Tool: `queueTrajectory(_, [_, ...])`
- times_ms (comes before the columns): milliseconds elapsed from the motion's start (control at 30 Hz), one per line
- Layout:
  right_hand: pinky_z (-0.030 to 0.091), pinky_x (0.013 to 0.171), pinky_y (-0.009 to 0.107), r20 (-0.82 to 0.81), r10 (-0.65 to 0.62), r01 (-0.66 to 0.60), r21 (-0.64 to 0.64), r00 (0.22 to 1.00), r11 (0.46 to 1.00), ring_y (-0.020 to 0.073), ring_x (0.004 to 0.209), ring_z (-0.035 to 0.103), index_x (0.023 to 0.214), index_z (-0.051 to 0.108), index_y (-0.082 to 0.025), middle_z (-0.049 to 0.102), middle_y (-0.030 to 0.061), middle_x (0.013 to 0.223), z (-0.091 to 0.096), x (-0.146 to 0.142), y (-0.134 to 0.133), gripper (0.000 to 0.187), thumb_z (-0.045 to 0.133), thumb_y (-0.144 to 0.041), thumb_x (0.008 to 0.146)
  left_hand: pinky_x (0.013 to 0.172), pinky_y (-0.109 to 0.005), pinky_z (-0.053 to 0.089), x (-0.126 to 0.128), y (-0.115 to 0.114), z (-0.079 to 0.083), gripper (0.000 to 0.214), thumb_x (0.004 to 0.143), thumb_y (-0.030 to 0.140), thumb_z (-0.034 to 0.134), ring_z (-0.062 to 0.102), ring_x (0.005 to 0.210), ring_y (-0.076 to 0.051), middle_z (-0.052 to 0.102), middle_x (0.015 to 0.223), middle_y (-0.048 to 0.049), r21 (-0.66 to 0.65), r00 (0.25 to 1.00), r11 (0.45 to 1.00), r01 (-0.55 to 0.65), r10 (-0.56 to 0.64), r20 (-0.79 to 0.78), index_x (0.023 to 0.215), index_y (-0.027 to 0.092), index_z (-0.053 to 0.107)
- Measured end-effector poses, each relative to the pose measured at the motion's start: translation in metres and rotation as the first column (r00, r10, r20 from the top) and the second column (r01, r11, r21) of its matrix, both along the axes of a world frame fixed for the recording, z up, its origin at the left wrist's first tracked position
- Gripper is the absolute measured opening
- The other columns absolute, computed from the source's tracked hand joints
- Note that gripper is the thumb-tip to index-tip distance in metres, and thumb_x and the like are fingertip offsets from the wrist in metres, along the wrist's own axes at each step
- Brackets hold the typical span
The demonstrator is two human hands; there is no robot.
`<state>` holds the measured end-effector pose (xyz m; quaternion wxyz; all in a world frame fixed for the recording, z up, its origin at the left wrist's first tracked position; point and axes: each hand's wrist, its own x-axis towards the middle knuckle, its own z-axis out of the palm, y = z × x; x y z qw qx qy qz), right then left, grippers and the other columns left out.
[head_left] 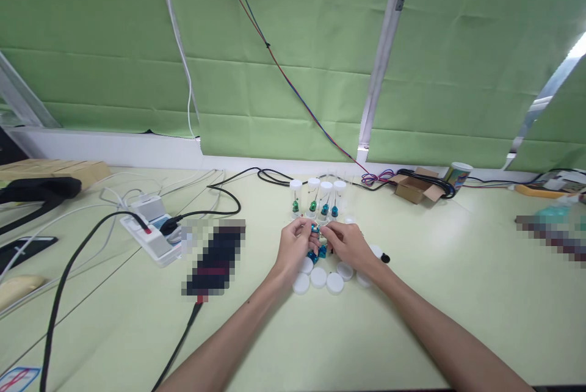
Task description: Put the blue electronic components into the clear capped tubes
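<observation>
Between the fingertips of my left hand (298, 239) is a small blue part (315, 228), its exact kind too small to make out. My right hand (345, 242) pinches at the same part from the other side. Just below my fingers, more small blue parts (323, 251) lie on the table. Several round white caps (335, 283) are spread beneath my hands and wrists. Behind my hands stand clear containers with white lids (326, 187), holding green parts (313, 205) and blue parts (334, 211) with thin stems.
A power strip (158, 245) with plugged-in cables and a blurred dark device (217, 257) lie to the left. At the back right are an open cardboard box (414, 187) and a printed canister (458, 175). Black cable (233, 196) runs along the back; a black knob (385, 257) lies right.
</observation>
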<state>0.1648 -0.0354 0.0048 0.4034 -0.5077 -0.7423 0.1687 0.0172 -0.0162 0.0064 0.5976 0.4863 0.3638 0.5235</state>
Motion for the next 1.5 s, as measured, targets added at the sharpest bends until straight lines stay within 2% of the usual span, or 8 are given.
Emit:
queueTrajectory(100, [0.037,0.055,0.025,0.009,-0.018,0.018,-0.010,1.000,1.000,0.0131,0.049,0.051,0.061,0.052,-0.020,0.059,-0.0008,0.053,-0.0003,0.0003,0.0009,0.045,0.037,-0.045,0.096,0.043,-0.023,0.046,-0.0001,-0.0002,0.0001,0.031,0.075,0.044,0.065,0.055,0.047,-0.012,0.057,0.058,-0.0009,0.004,1.000,1.000,-0.004,0.004,-0.011,0.079,0.014,0.060])
queueTrajectory(300, [0.039,0.056,0.025,0.010,-0.044,0.044,-0.012,0.999,0.999,0.0141,0.051,0.053,0.089,0.063,-0.021,0.061,-0.0018,0.057,0.0004,-0.0007,-0.0008,0.028,0.048,-0.045,0.091,0.043,-0.023,0.045,-0.0003,0.0001,-0.0006,0.029,0.076,0.043,0.063,0.054,0.046,-0.011,0.056,0.056,-0.0001,0.004,1.000,1.000,0.001,-0.001,-0.021,0.080,0.014,0.060])
queueTrajectory(533, [0.038,0.055,0.024,0.040,-0.027,0.027,0.004,0.999,1.000,0.0132,0.051,0.052,0.089,0.063,-0.020,0.062,-0.0019,0.057,-0.0001,-0.0007,-0.0002,0.026,0.049,-0.042,0.091,0.043,-0.022,0.045,-0.0002,0.0003,-0.0017,0.029,0.077,0.042,0.062,0.054,0.047,-0.011,0.056,0.056,-0.0005,0.011,1.000,1.000,0.009,-0.008,-0.025,0.081,0.014,0.059])
queueTrajectory(767, [0.038,0.054,0.024,0.060,-0.034,0.034,-0.001,0.998,0.999,0.0135,0.051,0.051,0.077,0.062,-0.021,0.060,-0.0012,0.056,0.0002,-0.0002,0.0000,0.034,0.043,-0.043,0.094,0.042,-0.023,0.046,0.0003,0.0004,-0.0012,0.029,0.076,0.040,0.064,0.055,0.048,-0.012,0.056,0.059,-0.0015,-0.002,1.000,1.000,-0.002,0.002,-0.011,0.081,0.013,0.059])
queueTrajectory(1000, [0.039,0.055,0.024,-0.021,0.003,-0.003,-0.001,1.000,1.000,0.0132,0.049,0.052,0.100,0.060,-0.021,0.060,-0.0036,0.056,-0.0018,0.0000,-0.0005,0.024,0.054,-0.040,0.088,0.043,-0.022,0.045,-0.0004,0.0023,-0.0022,0.028,0.077,0.041,0.064,0.055,0.047,-0.012,0.057,0.055,-0.0018,0.004,1.000,1.000,-0.005,0.005,0.001,0.082,0.013,0.059])
queueTrajectory(1233, [0.037,0.054,0.024,0.021,0.015,-0.016,0.018,1.000,1.000,0.0128,0.049,0.051,0.087,0.060,-0.021,0.058,-0.0029,0.055,-0.0037,0.0008,0.0013,0.022,0.047,-0.038,0.092,0.043,-0.023,0.045,-0.0009,0.0007,-0.0015,0.029,0.078,0.042,0.063,0.053,0.044,-0.011,0.057,0.055,-0.0010,0.010,1.000,1.000,0.003,-0.002,-0.026,0.081,0.014,0.059])
queueTrajectory(1367, [0.036,0.053,0.023,0.028,0.011,-0.011,0.011,1.000,1.000,0.0118,0.048,0.049,0.065,0.051,-0.020,0.057,-0.0024,0.052,-0.0015,0.0006,0.0013,0.037,0.042,-0.040,0.095,0.043,-0.023,0.046,-0.0005,-0.0003,0.0003,0.028,0.076,0.041,0.065,0.055,0.047,-0.012,0.056,0.057,-0.0012,0.014,1.000,1.000,0.011,-0.011,-0.012,0.080,0.013,0.059])
queueTrajectory(1500, [0.036,0.053,0.023,0.008,0.006,-0.006,-0.009,1.000,1.000,0.0112,0.047,0.050,0.057,0.049,-0.019,0.057,-0.0018,0.050,0.0003,0.0008,0.0007,0.048,0.037,-0.043,0.096,0.042,-0.023,0.046,0.0001,-0.0016,0.0021,0.029,0.075,0.042,0.066,0.055,0.047,-0.012,0.056,0.058,-0.0007,0.016,1.000,1.000,0.026,-0.026,-0.006,0.079,0.014,0.060])
